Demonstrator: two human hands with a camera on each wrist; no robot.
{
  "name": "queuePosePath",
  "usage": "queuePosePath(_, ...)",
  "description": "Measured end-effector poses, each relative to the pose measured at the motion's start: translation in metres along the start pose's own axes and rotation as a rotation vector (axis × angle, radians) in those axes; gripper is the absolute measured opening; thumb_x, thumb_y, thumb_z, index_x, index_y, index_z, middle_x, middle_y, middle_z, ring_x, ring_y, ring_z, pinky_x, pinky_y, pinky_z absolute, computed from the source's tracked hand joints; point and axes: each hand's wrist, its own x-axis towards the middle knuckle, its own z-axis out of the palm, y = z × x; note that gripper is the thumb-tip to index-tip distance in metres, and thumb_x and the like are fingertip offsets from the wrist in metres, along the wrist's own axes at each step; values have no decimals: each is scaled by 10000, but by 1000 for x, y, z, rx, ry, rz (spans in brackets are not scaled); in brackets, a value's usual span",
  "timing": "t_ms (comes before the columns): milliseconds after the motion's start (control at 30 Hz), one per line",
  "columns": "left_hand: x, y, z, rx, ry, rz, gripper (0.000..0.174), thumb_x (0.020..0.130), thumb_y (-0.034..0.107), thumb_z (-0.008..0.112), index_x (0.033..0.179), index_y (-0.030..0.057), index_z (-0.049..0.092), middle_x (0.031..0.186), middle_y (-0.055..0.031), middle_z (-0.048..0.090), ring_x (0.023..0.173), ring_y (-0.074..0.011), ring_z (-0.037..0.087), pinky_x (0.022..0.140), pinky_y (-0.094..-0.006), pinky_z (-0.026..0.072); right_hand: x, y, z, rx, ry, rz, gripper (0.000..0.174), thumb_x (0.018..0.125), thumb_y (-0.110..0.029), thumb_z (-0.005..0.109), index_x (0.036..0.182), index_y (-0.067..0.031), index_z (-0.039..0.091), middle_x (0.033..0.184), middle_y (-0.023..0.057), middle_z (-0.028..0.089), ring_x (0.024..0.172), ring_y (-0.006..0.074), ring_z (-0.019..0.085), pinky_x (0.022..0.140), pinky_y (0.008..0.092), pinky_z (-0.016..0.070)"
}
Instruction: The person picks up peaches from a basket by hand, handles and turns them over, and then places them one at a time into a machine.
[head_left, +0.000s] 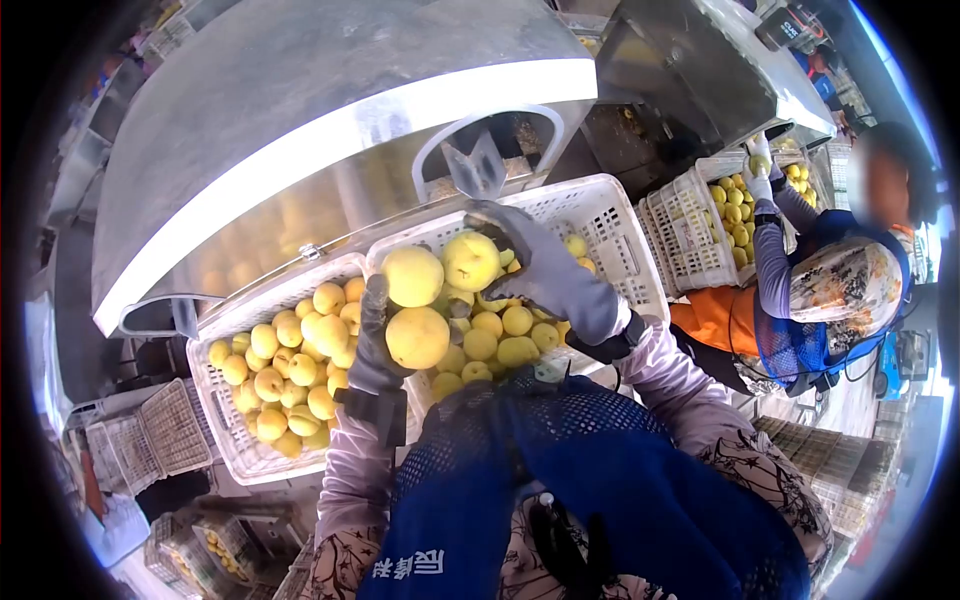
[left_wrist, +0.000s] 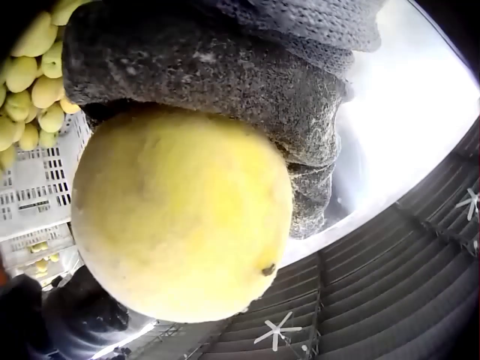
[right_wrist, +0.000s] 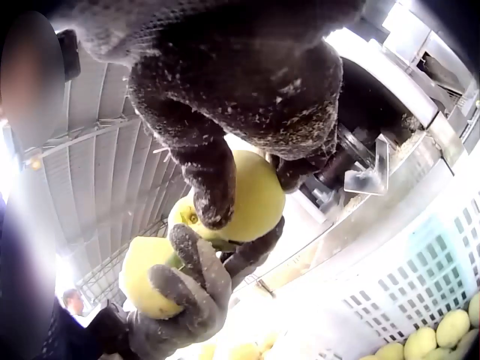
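Both hands wear grey, dusty gloves. In the head view the left hand [head_left: 375, 345] holds two yellow fruits, a lower one [head_left: 417, 338] and an upper one [head_left: 412, 276]. Beside them, the right hand [head_left: 550, 275] grips another yellow fruit [head_left: 470, 261] over the right crate [head_left: 635, 240]. A large fruit [left_wrist: 180, 217] with a small dark spot lies against the left glove [left_wrist: 210, 67] in the left wrist view. Seen from the right wrist, the right hand's fingers curl round a fruit [right_wrist: 256, 199], close above the left hand [right_wrist: 187, 300] and its fruit [right_wrist: 146, 279].
A second white crate [head_left: 225, 420] full of yellow fruit stands at left. Behind both crates rises a metal machine [head_left: 300, 80] with handles. At right another person [head_left: 840, 290] handles fruit beside a further crate [head_left: 690, 225]. Stacked crates [head_left: 150, 435] stand lower left.
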Motion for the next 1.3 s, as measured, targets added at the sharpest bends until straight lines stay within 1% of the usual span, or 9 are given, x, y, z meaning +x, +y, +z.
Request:
queuePosePath(67, -5, 7, 22, 67, -37, 80, 791, 958, 627, 644, 1458, 34, 489, 1347, -200, 624, 1104, -395, 686, 858, -550, 630, 1, 5, 4, 571, 62, 175, 908, 767, 65, 828, 1566, -83, 423, 1571, 117, 486, 1442, 245, 485, 1168, 369, 472)
queuePosePath(467, 41, 11, 55, 458, -186, 472, 703, 960, 499, 700, 1422, 1, 519, 1343, -195, 629, 1103, -359, 707, 855, -558, 640, 53, 57, -1, -259, 604, -69, 767, 766, -302, 908, 1359, 11, 535, 1315, 262, 573, 1170, 440, 609, 993, 472, 517)
queuePosePath(733, 11, -22, 11, 142, 264, 58, 722, 1022, 556, 576, 1488, 15, 472, 1355, -205, 644, 1035, -364, 717, 799, -503, 644, 123, 65, -2, -498, 556, 278, 870, 730, -525, 896, 1287, 51, 558, 1248, 264, 600, 1085, 434, 654, 925, 508, 545)
queuePosePath(900, 19, -11, 39, 73, 104, 40, 590, 1077, 426, 538, 1462, -18, 483, 1330, -186, 653, 1146, -298, 688, 956, -418, 614, 125, 68, -22, -669, 515, -203, 661, 818, -529, 841, 1103, 30, 635, 797, 160, 723, 747, 378, 721, 716, 430, 584)
queuePosePath(967, 16, -21, 26, 1006, 83, 540, 579, 1037, 306, 642, 1516, 40, 452, 1354, -193, 632, 1096, -309, 716, 919, -428, 629, 100, 34, -25, -327, 464, 35, 730, 825, -469, 858, 1224, 73, 575, 1080, 238, 696, 890, 346, 721, 796, 421, 577)
queuePosePath(1000, 23, 7, 44, 195, 90, 70, 655, 1001, 139, 690, 1584, 90, 394, 1430, -187, 578, 1155, -278, 692, 941, -408, 616, 85, 20, -27, -71, 467, 52, 779, 824, -441, 867, 1295, 88, 545, 1182, 269, 666, 946, 338, 714, 838, 423, 573)
queuePosePath(1067, 39, 1, -1, 649, 60, 154, 719, 992, 47, 678, 1626, 116, 346, 1437, -161, 566, 1127, -245, 694, 925, -361, 609, 57, 14, -15, -219, 340, 28, 795, 857, -326, 856, 1438, 59, 473, 1320, 288, 594, 1068, 330, 679, 945, 413, 545)
queuePosePath(1200, 50, 10, 6, 1564, -130, 891, 570, 1091, 384, 548, 1494, -8, 450, 1203, -205, 701, 942, -279, 759, 787, -367, 639, 27, 5, 6, -62, 15, 32, 806, 852, -226, 864, 1540, -77, 472, 1464, 221, 560, 1318, 332, 584, 1096, 405, 492)
queuePosePath(1300, 50, 20, 9, 875, 4, 83, 512, 1064, 244, 613, 1484, -20, 489, 1232, -187, 698, 1023, -247, 735, 855, -334, 610, 28, -7, -5, 205, -37, 234, 803, 861, -268, 855, 1543, -76, 476, 1429, 227, 585, 1292, 361, 601, 1073, 411, 500)
